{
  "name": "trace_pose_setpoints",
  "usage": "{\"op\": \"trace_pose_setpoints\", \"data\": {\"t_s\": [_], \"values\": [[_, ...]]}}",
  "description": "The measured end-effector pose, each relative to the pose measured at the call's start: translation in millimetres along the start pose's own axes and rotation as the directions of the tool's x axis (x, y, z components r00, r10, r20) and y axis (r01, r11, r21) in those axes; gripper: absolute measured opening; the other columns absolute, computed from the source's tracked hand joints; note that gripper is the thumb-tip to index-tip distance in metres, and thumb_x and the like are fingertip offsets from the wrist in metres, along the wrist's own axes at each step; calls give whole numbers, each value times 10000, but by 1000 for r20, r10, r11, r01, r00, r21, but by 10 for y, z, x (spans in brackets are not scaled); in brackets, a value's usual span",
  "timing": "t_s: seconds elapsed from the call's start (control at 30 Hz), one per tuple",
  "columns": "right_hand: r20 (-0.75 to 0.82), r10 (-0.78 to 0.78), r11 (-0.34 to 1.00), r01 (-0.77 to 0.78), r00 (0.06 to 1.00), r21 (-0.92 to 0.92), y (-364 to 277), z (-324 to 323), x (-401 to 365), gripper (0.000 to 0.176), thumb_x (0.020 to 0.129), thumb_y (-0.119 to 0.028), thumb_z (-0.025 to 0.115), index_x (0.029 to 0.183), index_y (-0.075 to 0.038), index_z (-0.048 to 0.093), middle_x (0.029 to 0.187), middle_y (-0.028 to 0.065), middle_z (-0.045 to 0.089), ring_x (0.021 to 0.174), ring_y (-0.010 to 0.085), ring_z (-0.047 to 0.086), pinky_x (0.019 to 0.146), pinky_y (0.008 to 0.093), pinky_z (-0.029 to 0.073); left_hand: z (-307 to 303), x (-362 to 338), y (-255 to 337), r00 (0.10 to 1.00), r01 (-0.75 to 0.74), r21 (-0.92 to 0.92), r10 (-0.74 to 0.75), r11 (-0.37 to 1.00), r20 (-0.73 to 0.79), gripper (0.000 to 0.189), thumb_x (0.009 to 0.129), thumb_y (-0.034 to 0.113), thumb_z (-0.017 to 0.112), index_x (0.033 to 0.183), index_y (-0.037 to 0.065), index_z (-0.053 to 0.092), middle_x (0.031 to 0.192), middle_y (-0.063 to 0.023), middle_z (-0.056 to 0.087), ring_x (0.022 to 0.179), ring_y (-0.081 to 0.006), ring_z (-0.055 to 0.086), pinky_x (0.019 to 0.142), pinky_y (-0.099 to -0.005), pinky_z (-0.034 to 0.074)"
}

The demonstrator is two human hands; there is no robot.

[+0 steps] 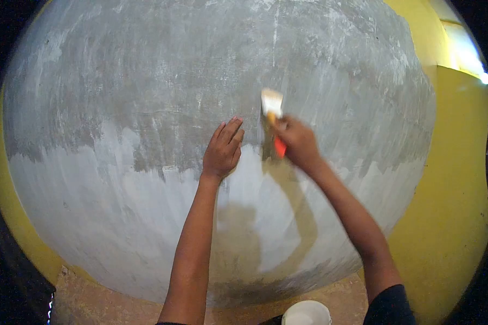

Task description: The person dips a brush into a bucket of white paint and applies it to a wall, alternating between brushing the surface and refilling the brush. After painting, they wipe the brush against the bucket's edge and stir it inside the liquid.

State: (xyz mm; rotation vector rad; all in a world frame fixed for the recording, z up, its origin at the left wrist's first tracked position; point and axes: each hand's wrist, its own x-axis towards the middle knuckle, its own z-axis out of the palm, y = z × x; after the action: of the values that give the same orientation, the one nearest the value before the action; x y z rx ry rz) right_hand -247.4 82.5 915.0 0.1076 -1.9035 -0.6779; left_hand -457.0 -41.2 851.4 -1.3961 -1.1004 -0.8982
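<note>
My right hand [297,140] is wrapped round the handle of a paintbrush [273,103], which has a white ferrule, pale bristles and an orange-red handle end. The bristles point up and overlap the bare grey upper part of the wall [195,70]. Left of the brush, my left hand [224,150] lies against the wall with its fingers stretched upward, holding nothing. Both hands are near the ragged line where the darker grey surface meets a whitish coat [162,216] below.
At the bottom, a white bucket or lid [307,314] stands on the brownish floor [103,300]. A yellow wall [444,233] borders the grey area on the right, with a bright opening [463,51] at top right. My shadow falls on the coated part.
</note>
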Motion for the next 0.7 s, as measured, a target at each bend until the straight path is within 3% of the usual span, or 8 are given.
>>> {"op": "trace_pose_setpoints", "data": {"t_s": [0.1,0.23,0.33,0.43,0.5,0.63,0.7], "values": [[52,21,990,-28,998,140,-525,182,-640,314,799,-124,688,1109,-126,635,1105,136,634,959,301,656,669,400,566,-24,6,1,1000,2,-7,-2,1000,7,360,893,46,545,1252,46,546,1476,-136,487,1417,-295,424,1181,-477,322],[219,45,944,-113,975,310,-879,26,-974,278,791,-86,682,1065,-110,644,1068,140,639,915,323,663,694,422,558,-9,-7,-16,1000,-13,12,13,1000,13,337,886,54,547,1222,33,561,1477,-141,483,1415,-295,426,1183,-475,319],[324,52,886,-193,945,421,-773,-203,-934,205,775,-51,720,974,-51,670,1001,127,683,870,300,686,721,384,560,-19,-7,9,1000,4,16,-4,1000,18,326,884,59,551,1209,30,565,1477,-139,483,1415,-292,426,1186,-471,316],[322,47,851,-206,946,483,-318,-384,-640,176,779,-40,722,949,-26,678,951,129,703,870,308,697,751,378,560,-23,-9,9,1000,11,27,-11,1000,28,303,890,63,551,1190,30,576,1476,-132,485,1415,-286,426,1187,-464,315],[201,100,826,-194,975,530,91,-391,-316,182,777,-103,737,953,-72,700,922,132,698,860,327,689,753,404,545,-28,-5,23,1000,8,35,-9,999,23,297,891,62,551,1185,28,578,1475,-132,487,1415,-284,428,1186,-462,316],[-81,40,930,-8,996,367,774,-614,625,157,799,-44,715,955,-50,707,944,134,713,850,338,696,773,392,548,-7,-7,-6,1000,10,33,-11,999,26,273,887,52,556,1157,22,590,1471,-133,495,1415,-280,430,1184,-460,320],[-200,110,938,-36,974,344,1003,-684,898,134,804,-43,716,938,-41,704,913,139,709,832,341,695,759,394,545,-25,5,0,1000,7,31,-7,999,17,270,886,52,557,1151,17,593,1468,-134,499,1414,-278,431,1184,-460,321]]}}
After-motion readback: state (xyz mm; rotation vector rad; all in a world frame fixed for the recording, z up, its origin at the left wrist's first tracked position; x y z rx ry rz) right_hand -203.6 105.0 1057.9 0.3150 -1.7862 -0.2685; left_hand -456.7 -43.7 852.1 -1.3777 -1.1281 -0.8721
